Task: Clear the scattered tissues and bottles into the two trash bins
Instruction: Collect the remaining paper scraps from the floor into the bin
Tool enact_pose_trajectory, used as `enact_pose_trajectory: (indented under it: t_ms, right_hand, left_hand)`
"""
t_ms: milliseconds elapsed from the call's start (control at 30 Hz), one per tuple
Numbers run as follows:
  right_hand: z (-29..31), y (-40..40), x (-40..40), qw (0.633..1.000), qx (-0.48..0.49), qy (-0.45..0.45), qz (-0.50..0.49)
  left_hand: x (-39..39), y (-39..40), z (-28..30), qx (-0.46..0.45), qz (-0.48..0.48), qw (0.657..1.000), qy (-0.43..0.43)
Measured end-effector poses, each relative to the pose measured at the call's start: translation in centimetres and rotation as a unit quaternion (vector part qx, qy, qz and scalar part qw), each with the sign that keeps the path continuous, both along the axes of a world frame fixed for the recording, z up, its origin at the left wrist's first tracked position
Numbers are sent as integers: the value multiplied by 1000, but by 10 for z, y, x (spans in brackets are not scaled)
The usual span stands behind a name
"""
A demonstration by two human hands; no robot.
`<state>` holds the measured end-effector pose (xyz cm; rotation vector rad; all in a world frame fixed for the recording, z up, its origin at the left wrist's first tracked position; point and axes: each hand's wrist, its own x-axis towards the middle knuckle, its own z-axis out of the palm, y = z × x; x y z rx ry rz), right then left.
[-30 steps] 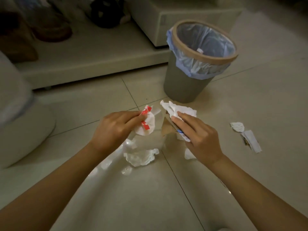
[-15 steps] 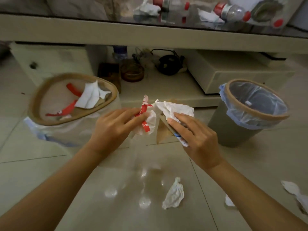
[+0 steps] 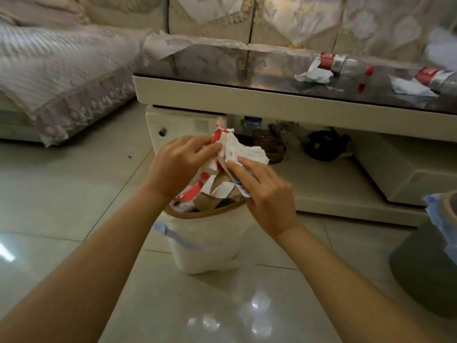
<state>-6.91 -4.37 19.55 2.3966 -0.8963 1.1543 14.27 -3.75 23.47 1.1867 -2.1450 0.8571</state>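
Both hands hang over the white trash bin [image 3: 207,246], which holds red-and-white wrappers, paper and cardboard. My left hand [image 3: 178,164] grips a red-and-white wrapper [image 3: 217,134]. My right hand [image 3: 262,191] pinches a crumpled white tissue [image 3: 244,151] together with a brown cardboard scrap [image 3: 223,167]. The grey bin [image 3: 427,268] with a blue liner stands at the right edge, partly cut off. Two plastic bottles [image 3: 338,61] [image 3: 435,78] with red labels lie on the glass table among more tissues [image 3: 314,75].
The low coffee table [image 3: 222,95] with a glass top stands just behind the white bin; its lower shelf carries a dark object [image 3: 324,144] and a small bowl. A sofa with a lace cover [image 3: 61,78] fills the left. Glossy floor tiles lie in front.
The view swung from the floor near the grey bin to the white bin. Both hands carried their paper from beside the white bin to directly over it. The floor tissues left the view.
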Motion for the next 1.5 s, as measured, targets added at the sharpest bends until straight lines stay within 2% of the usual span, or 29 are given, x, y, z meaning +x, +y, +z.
enact_pose_trajectory:
  t_ms: [133, 233, 300, 467, 533, 600, 700, 733, 767, 900, 967, 1067, 1133, 1200, 1300, 1400, 1500]
  right_hand:
    - [-11, -22, 26, 996, 69, 59, -13]
    - [-20, -32, 33, 978, 189, 87, 5]
    - [-19, -37, 35, 944, 312, 101, 27]
    - [-8, -45, 45, 858, 472, 188, 75]
    - [-11, -51, 53, 836, 470, 278, 45]
    - [-13, -53, 60, 803, 478, 357, 9]
    - [-5, -51, 67, 730, 597, 332, 13]
    - [-2, -49, 67, 723, 616, 312, 22]
    - [1, -47, 65, 739, 605, 294, 26]
    - [-3, -35, 47, 886, 422, 192, -9]
    - [-9, -25, 35, 927, 345, 146, -12]
    - [-19, -2, 11, 962, 254, 99, -34]
    - [-31, 16, -6, 969, 230, 78, -52]
    - [-46, 34, -25, 967, 232, 83, -69]
    - [-73, 61, -54, 956, 248, 125, -95]
    - [-102, 86, -85, 934, 285, 173, -127]
    - [-131, 112, -116, 905, 339, 203, -160]
  left_hand:
    - [10, -13, -23, 91, 33, 995, -26]
    - [10, -20, -44, 249, 91, 964, 10]
    - [12, -26, -54, 336, 124, 933, 17]
    - [18, -27, -56, 481, 173, 859, -37]
    - [17, -25, -55, 494, 205, 838, -102]
    - [12, -24, -53, 515, 220, 819, -127]
    - [7, -23, -48, 522, 214, 814, -139]
    - [6, -21, -47, 507, 208, 823, -151]
    - [5, -19, -47, 487, 203, 836, -153]
    - [7, -10, -50, 400, 189, 894, -70]
    - [5, -2, -48, 355, 168, 920, -20]
    - [-9, 22, -47, 251, 91, 960, 84]
    - [-24, 41, -53, 181, 39, 974, 130]
    - [-42, 57, -68, 171, -5, 975, 143]
    - [-69, 76, -100, 176, -50, 978, 99]
    - [-90, 88, -138, 212, -58, 974, 51]
    - [-107, 96, -176, 306, -46, 951, 13]
